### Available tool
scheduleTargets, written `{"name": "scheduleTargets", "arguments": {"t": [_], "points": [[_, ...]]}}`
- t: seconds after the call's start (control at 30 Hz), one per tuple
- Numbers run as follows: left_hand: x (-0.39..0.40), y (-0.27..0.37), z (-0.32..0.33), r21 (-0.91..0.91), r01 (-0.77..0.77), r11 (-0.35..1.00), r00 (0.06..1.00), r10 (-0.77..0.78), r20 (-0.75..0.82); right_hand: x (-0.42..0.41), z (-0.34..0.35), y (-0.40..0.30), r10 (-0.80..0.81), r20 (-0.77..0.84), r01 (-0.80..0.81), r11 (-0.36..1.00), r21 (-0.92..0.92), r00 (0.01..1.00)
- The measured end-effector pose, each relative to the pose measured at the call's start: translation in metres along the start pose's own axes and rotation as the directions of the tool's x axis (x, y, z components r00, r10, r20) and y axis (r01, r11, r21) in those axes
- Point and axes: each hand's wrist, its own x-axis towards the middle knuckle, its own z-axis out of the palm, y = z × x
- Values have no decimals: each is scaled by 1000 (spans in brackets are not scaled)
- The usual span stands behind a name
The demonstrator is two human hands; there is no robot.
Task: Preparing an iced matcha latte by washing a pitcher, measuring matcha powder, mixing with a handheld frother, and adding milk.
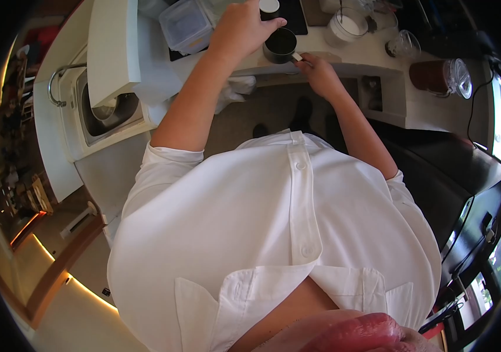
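My right hand (319, 75) grips the handle (297, 56) of a small dark pot or measuring cup (280, 45). The cup stands upright at the counter's near edge, its inside dark. My left hand (246, 24) reaches over the counter just left of and above the cup, with the thumb stretched to the right. Against that thumb is a dark canister with a white lid (269, 6). The upper frame edge cuts off part of the left hand, so whether its fingers close on the canister cannot be seen.
A clear plastic container (185, 25) sits left on the counter. To the right are a glass bowl of white contents (347, 27), a clear cup (403, 44) and a lidded reddish-brown jug (440, 75). A steel sink (114, 116) with a curved tap (57, 86) lies left.
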Motion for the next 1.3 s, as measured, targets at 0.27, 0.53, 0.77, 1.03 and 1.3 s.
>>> {"name": "scheduleTargets", "arguments": {"t": [0.27, 0.53, 0.77, 1.03, 1.3], "points": [[1, -6, 18, -121, -105, 987, 995, 103, -16, -5, 4, 3, -8, -43, 7, 1000, -25, 999], [-3, -4, 18, -137, -94, 986, 995, 97, 14, -7, 0, -7, -14, -29, 13, 1000, -8, 999], [-15, -17, 11, -154, -212, 965, 965, 183, -186, -19, -3, -17, -36, -132, 34, 999, -11, 991], [-25, -10, -7, -224, -144, 964, 984, 116, -134, -24, -16, -24, -24, -204, 29, 999, 24, 979], [-30, -8, -8, -266, -145, 953, 979, 100, -177, -24, -16, -29, -139, -277, 133, 990, -40, 951]]}}
